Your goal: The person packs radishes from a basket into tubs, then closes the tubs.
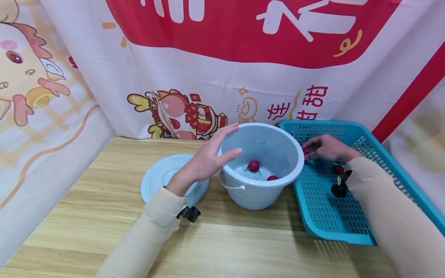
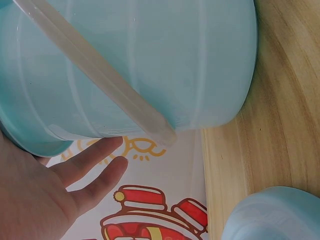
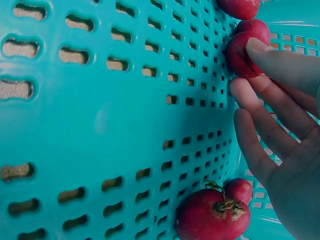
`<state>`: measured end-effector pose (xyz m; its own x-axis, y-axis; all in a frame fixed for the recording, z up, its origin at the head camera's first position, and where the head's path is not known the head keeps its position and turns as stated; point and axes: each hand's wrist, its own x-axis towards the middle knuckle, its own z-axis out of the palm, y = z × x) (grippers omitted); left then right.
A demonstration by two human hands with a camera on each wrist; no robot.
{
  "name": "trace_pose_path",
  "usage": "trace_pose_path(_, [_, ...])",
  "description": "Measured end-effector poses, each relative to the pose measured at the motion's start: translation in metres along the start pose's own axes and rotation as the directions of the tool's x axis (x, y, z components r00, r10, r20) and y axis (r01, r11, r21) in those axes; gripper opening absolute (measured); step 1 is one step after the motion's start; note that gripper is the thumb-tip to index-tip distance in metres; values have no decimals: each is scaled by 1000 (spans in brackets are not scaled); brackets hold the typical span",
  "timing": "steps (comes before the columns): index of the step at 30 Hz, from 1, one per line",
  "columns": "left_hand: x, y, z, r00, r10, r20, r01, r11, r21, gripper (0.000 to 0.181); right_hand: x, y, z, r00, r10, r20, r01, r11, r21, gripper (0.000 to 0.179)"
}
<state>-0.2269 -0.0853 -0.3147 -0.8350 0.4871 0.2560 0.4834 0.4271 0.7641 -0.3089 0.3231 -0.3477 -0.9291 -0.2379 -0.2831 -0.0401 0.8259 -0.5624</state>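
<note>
My left hand (image 1: 206, 157) is at the left side of a light blue bucket (image 1: 255, 196), its fingers extended and spread along the rim. Two red radishes (image 1: 253, 166) are visible at the bottom of the bucket. Inside a teal plastic basket (image 1: 333, 236) to the right, my right hand (image 1: 329, 148) reaches down by the wall nearest the bucket. The right wrist view shows its thumb and fingertips pinching a radish (image 3: 241, 57), with other radishes close behind it. Another large radish (image 3: 212, 215) lies in the basket below that hand.
A round light blue lid (image 1: 153, 179) lies on the wooden table (image 1: 222, 247), left of the bucket. The bucket's white handle (image 1: 231, 187) hangs down its near side. Behind the table hangs a printed cloth (image 1: 194, 69). The basket stands close against the bucket's right side.
</note>
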Motion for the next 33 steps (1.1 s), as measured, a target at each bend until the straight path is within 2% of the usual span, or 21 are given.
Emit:
trace_pose_path(11, [0, 0, 0, 1000, -3, 1, 3, 1000, -8, 73, -1, 0, -5, 999, -28, -45, 27, 999, -18, 45])
trace_pose_path(18, [0, -1, 0, 1000, 2, 3, -2, 1000, -7, 73, -6, -11, -16, 994, -32, -104, 32, 999, -1, 54])
trace_pose_path(28, [0, -1, 0, 1000, 8, 1, -8, 1000, -8, 72, -24, -32, -28, 976, -24, -216, 56, 988, 141, 71])
trace_pose_path(33, [0, 0, 0, 1000, 4, 1, -4, 1000, -5, 72, -30, -40, -34, 964, -22, -265, 72, 981, 182, 79])
